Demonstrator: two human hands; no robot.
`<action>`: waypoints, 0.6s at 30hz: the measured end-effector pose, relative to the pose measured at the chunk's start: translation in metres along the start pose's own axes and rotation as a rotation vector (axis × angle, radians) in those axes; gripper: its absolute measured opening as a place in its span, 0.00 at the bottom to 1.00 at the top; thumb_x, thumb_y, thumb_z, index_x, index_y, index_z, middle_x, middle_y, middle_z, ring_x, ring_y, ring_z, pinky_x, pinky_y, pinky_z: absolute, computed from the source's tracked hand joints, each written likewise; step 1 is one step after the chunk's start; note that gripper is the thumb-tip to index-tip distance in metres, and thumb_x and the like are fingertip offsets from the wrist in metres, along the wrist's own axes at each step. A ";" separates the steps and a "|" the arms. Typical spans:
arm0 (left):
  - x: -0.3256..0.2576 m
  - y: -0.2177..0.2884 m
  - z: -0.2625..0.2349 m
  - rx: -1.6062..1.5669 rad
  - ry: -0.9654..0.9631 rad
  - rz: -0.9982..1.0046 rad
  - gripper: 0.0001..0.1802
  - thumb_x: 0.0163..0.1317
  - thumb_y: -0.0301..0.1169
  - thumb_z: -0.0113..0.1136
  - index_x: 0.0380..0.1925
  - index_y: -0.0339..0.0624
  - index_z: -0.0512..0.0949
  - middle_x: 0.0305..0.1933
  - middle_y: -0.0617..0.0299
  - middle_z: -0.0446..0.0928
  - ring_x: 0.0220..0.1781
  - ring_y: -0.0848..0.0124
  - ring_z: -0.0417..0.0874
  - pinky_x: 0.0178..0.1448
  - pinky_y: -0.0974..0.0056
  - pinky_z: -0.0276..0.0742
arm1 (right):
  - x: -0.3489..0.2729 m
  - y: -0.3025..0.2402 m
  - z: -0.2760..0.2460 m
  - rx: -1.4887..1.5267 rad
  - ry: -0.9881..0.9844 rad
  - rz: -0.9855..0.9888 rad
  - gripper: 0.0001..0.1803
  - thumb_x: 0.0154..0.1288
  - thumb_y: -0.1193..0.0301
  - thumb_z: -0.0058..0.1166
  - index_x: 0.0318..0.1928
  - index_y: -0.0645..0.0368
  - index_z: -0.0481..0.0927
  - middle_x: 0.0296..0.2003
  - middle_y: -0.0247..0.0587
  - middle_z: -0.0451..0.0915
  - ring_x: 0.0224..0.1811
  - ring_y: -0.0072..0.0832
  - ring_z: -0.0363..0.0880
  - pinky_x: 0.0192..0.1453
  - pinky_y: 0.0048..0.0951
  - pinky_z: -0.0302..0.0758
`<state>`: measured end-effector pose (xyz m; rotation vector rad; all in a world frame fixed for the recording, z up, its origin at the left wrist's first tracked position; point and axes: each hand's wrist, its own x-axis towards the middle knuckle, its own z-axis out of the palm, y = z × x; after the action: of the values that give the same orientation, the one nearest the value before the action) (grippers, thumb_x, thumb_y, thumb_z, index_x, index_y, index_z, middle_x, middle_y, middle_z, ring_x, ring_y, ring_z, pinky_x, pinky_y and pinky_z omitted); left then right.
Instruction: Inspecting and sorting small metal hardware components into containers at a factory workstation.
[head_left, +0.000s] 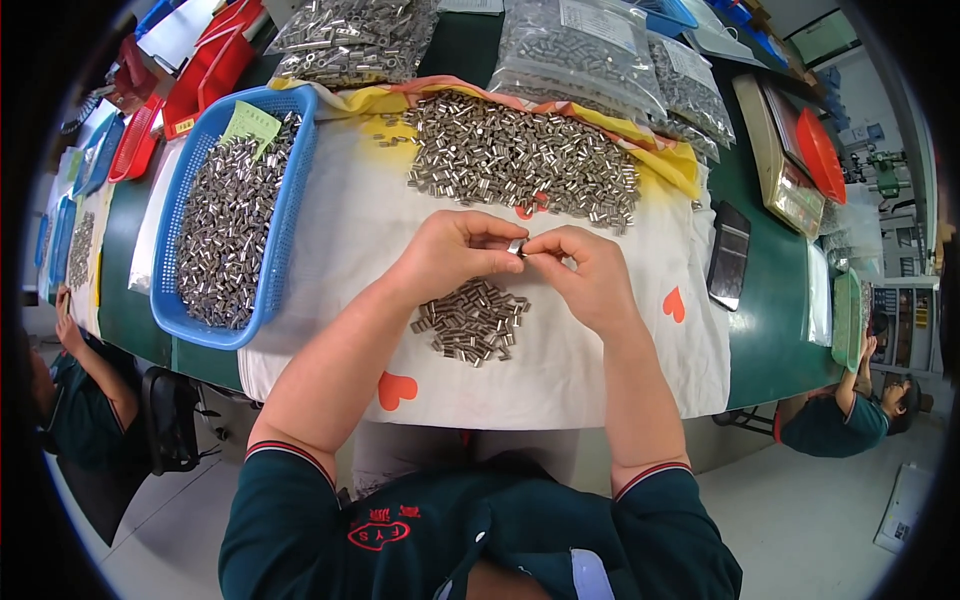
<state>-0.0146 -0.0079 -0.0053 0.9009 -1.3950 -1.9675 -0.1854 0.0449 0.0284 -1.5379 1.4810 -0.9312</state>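
Between the thumb and fingers of my left hand [450,250] is a small shiny metal cylinder [516,247]. My right hand [592,275] meets it from the right with thumb and forefinger pinched together; what those fingertips grip is too small to make out. Just below both hands lies a small pile of metal cylinders [474,322] on the white cloth [340,250]. A much larger heap of the same cylinders [520,160] spreads beyond my hands, over a yellow-edged part of the cloth.
At left stands a blue basket [165,270] full of metal pieces, with a green note in it. Clear bags of parts [575,55] line the far side. A phone [729,255] lies right of the cloth on the green table [780,345]. People sit at both sides.
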 end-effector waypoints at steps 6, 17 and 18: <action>-0.004 0.004 0.003 0.309 -0.169 0.002 0.17 0.45 0.21 0.66 0.38 0.34 0.77 0.30 0.67 0.77 0.32 0.82 0.74 0.38 0.75 0.72 | 0.015 0.009 -0.017 0.030 -0.040 0.066 0.04 0.51 0.76 0.54 0.30 0.62 0.77 0.25 0.30 0.74 0.27 0.18 0.69 0.33 0.20 0.68; 0.000 0.001 -0.005 0.027 -0.161 0.032 0.16 0.49 0.19 0.60 0.41 0.35 0.75 0.36 0.65 0.76 0.36 0.81 0.75 0.40 0.74 0.73 | 0.041 0.018 0.005 -0.783 0.022 -0.324 0.03 0.47 0.74 0.52 0.25 0.58 0.77 0.27 0.39 0.74 0.36 0.37 0.72 0.43 0.36 0.68; 0.000 -0.001 -0.005 0.025 -0.161 0.033 0.16 0.49 0.19 0.60 0.41 0.35 0.75 0.36 0.65 0.76 0.36 0.81 0.75 0.40 0.74 0.73 | 0.036 0.018 0.005 -0.714 0.062 -0.306 0.04 0.48 0.75 0.52 0.27 0.59 0.77 0.27 0.39 0.75 0.35 0.34 0.73 0.41 0.32 0.69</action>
<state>-0.0110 -0.0103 -0.0068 0.7400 -1.5170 -2.0394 -0.1865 0.0093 0.0093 -2.3145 1.7614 -0.6393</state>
